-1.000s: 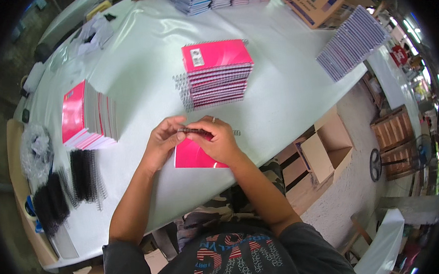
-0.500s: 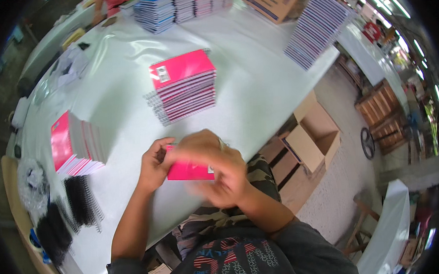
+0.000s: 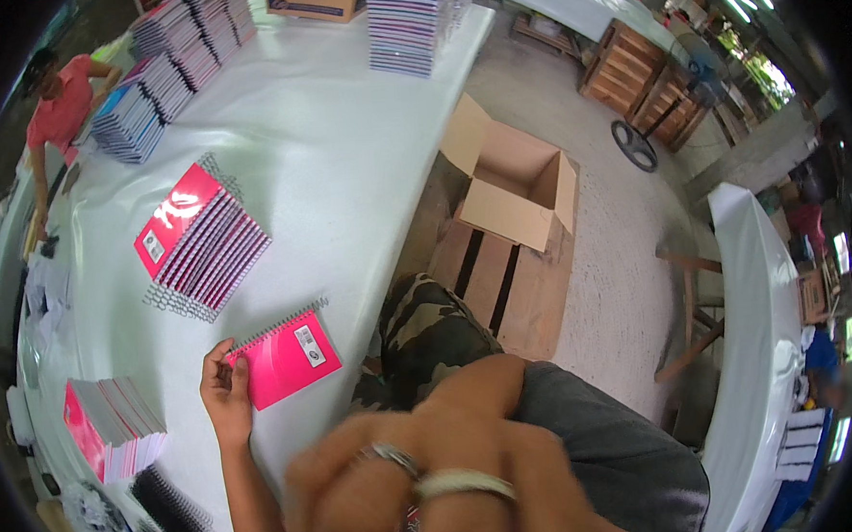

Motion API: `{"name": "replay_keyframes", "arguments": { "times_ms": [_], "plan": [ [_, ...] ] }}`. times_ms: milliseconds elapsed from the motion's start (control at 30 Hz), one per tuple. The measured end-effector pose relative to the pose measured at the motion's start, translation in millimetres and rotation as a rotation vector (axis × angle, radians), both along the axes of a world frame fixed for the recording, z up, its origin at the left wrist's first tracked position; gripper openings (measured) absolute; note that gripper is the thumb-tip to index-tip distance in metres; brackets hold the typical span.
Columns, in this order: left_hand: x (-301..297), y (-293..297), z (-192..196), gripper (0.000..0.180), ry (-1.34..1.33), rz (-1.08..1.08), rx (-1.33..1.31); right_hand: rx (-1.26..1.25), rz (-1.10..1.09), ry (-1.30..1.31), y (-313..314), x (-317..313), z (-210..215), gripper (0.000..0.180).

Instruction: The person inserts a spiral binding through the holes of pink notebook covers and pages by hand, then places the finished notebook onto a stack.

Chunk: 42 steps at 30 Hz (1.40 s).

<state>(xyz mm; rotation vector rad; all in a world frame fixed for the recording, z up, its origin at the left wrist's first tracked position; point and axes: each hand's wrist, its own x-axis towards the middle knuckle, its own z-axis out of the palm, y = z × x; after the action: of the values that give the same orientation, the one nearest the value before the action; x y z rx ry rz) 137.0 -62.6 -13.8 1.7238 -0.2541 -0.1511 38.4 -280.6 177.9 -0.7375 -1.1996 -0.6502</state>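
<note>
A white-covered worktop (image 3: 321,108) is running from the near left toward the far side, beside a grey floor (image 3: 629,284). A pink spiral notebook (image 3: 282,368) is lying near its right edge, the wire binding (image 3: 280,325) facing the far side and a white label (image 3: 310,346) showing at right. The left hand (image 3: 225,392) is grasping the notebook's left end. The right hand (image 3: 428,483) is appearing blurred and close to the viewpoint, its fingers bending; whether it is gripping anything cannot be told. A stack of pink spiral notebooks (image 3: 215,250) is standing farther off, while pink-covered booklets (image 3: 117,436) are standing at the near left, black wire coils (image 3: 172,510) lying just beside them. To the right, an open cardboard box (image 3: 508,212) is resting on a wooden pallet (image 3: 536,304). At the far left, a person in a pink shirt (image 3: 63,107) is standing.
</note>
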Motion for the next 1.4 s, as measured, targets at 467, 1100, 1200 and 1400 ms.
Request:
{"name": "replay_keyframes", "arguments": {
  "times_ms": [467,1100,1200,1400],
  "plan": [
    [-22.7,-5.7,49.8,0.025,-0.314,0.303,-0.011,-0.604,-0.716,0.994,-3.7,42.3,-177.2,0.063],
    [108.8,-61.1,87.5,0.027,-0.663,0.619,0.559,-0.501,-1.1,0.761,-10.7,227.0,-131.4,0.031],
    [103.7,-69.2,81.0,0.025,-0.572,0.753,0.245,-0.181,-0.687,0.909,0.1,231.6,-142.8,0.043],
    [118.1,-64.8,50.8,0.026,-0.733,0.865,0.076,-0.094,-0.835,0.802,21.1,227.1,-147.7,0.034]
  ]
}}
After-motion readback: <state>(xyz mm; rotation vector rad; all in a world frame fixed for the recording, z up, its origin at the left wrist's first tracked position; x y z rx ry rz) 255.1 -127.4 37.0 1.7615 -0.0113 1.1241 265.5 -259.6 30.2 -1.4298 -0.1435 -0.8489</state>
